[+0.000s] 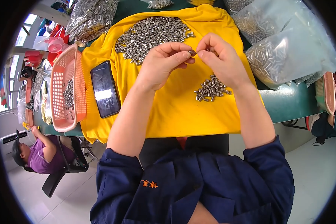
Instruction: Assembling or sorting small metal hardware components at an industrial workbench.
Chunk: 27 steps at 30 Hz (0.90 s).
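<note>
My left hand (pixel 165 64) pinches a small silver metal cylinder (pixel 192 53) between thumb and fingers, above the yellow cloth (pixel 168 112). My right hand (pixel 224 61) meets it from the right, thumb and forefinger pressed together at the cylinder's end. What these right fingertips grip is too small to make out. Behind my left hand spreads a big pile of short metal cylinders (pixel 149 35). A smaller heap of similar cylinders (pixel 211 89) lies on the cloth below my right hand.
Left of the hands lie a dark phone (pixel 105 89) and a pink plastic basket (pixel 80 86) with some metal parts inside. Clear bags of metal parts (pixel 267 61) crowd the green table (pixel 287 104) at right; another bag (pixel 91 18) stands back left. A person in purple (pixel 44 158) sits at far left.
</note>
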Motion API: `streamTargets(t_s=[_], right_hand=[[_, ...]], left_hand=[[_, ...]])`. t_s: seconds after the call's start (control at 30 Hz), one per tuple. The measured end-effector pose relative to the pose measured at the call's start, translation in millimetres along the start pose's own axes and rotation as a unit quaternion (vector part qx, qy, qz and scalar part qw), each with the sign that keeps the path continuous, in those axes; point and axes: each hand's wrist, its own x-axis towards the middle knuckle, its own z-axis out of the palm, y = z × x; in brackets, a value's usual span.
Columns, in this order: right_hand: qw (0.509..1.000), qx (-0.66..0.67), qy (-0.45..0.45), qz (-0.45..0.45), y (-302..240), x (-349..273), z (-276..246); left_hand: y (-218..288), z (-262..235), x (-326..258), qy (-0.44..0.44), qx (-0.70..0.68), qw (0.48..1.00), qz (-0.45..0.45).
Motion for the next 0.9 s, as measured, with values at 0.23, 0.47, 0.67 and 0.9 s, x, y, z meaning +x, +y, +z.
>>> streamTargets(t_s=[0.23, 0.47, 0.67, 0.9], right_hand=[[0.999, -0.046, -0.016, -0.011, -3.3, -1.0, 1.4], [0.975, -0.207, -0.002, -0.077, -2.9, -4.7, 7.7], [0.975, -0.212, 0.013, -0.071, 6.0, -3.6, 12.7], [0.994, -0.1, 0.045, -0.018, 6.8, 0.0, 5.8]], left_hand=[[-2.5, -1.3, 0.0, -0.006, 0.013, 1.0, 0.023], [-0.5, 0.1, -2.4, 0.022, 0.172, 0.984, 0.035], [0.3, 2.6, -1.8, 0.047, 0.255, 0.964, 0.054], [-5.9, -8.7, 1.8, 0.07, 0.273, 0.957, 0.073]])
